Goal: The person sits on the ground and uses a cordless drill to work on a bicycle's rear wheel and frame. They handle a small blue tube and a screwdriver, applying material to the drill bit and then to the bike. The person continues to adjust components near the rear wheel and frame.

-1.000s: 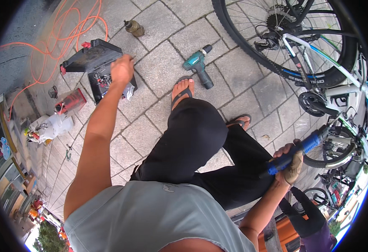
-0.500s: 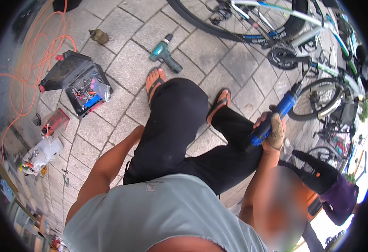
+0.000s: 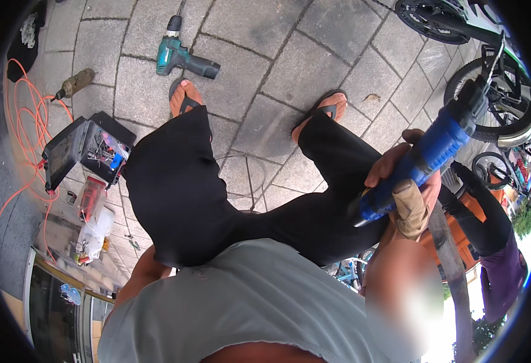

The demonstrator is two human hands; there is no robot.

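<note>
My right hand [image 3: 408,204], partly covered in tan material, is wrapped round a blue and black power tool [image 3: 438,148]. A thin metal bit sticks out of the tool's far end, tilted up to the right. The tool's rear end lies over my left-to-right spread black trousers [image 3: 290,233], near the knee. My left arm [image 3: 141,275] goes down beside my thigh, and its hand is hidden. On the paving in front of my feet lies a teal and black cordless drill [image 3: 178,55] with a bit in its chuck.
At the left are an opened black toolbox [image 3: 90,148] with small tools, an orange hose [image 3: 32,115], a brown bottle-like object [image 3: 75,83] and a white plastic bag [image 3: 98,228]. Bicycle wheels [image 3: 459,91] stand at the right. A person in purple [image 3: 501,272] is behind.
The blue tool and my right hand have come closer and look larger. My left hand has gone out of sight. My view has shifted, moving the drill and toolbox leftward.
</note>
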